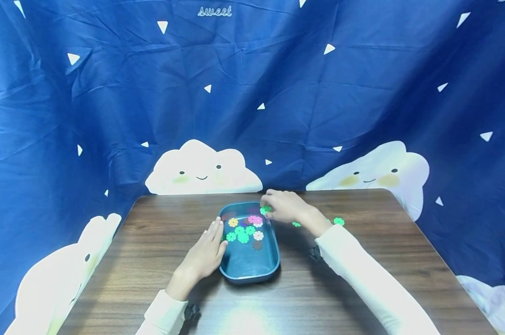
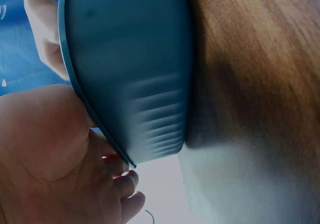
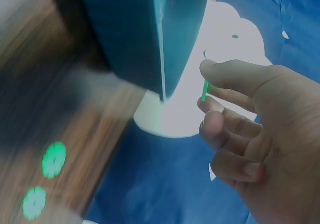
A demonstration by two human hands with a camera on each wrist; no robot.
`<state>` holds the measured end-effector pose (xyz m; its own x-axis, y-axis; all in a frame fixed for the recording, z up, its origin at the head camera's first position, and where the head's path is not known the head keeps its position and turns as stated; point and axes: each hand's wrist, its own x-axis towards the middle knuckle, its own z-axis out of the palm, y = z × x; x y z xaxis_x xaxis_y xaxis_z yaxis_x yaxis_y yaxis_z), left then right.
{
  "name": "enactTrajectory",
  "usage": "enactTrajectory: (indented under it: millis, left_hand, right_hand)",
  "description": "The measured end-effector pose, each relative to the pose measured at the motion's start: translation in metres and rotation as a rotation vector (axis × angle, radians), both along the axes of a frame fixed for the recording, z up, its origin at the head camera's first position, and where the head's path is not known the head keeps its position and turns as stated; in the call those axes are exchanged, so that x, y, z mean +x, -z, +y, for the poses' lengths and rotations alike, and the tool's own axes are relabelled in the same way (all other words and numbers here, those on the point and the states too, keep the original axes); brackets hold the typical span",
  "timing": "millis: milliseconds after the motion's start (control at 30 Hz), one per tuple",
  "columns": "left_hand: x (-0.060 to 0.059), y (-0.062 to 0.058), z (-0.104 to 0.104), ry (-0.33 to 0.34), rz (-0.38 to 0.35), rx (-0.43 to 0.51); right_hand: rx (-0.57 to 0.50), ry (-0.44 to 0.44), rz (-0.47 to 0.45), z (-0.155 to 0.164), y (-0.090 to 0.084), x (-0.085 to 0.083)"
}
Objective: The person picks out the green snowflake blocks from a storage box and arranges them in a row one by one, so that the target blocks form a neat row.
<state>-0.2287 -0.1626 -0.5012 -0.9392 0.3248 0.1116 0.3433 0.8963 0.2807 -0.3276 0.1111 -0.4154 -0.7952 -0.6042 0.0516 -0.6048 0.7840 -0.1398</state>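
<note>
Left hand (image 1: 204, 253), near: fingers straight, flat against left wall of tray (image 1: 252, 272) on worktop (image 1: 151, 260); keep it braced so tray cannot slide. Right hand (image 1: 283, 205), far rim: grip narrow, thumb and forefinger pinching green disc (image 3: 205, 91). Advisable: release low over discs in tray (image 1: 244, 230). Spare discs (image 1: 338, 221) lie right.

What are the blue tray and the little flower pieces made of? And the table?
The blue tray looks like smooth moulded plastic: matte, with rounded corners and a thin rim. The flower pieces seem plastic too: flat, thin, brightly coloured discs with notched edges; the right hand pinches a green one. The table shows dark wood grain with a soft sheen, perhaps laminate rather than solid wood.
</note>
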Motion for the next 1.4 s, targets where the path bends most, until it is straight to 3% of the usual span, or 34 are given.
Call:
enactTrajectory:
  millis: [333, 700, 1000, 1400]
  left_hand:
    - [0.000, -0.004, 0.000, -0.011, -0.020, -0.005]
    - [0.000, -0.001, 0.000, 0.003, 0.005, -0.017]
    - [0.000, -0.003, 0.001, -0.008, -0.014, -0.025]
    - [0.001, -0.003, 0.000, -0.004, -0.009, -0.022]
  right_hand:
    - [-0.028, 0.076, 0.037, 0.053, -0.011, 0.003]
    - [-0.047, 0.120, 0.117, 0.120, -0.002, 0.002]
    - [-0.056, 0.267, 0.036, 0.174, 0.009, 0.006]
    - [-0.065, 0.339, 0.010, 0.229, 0.028, 0.018]
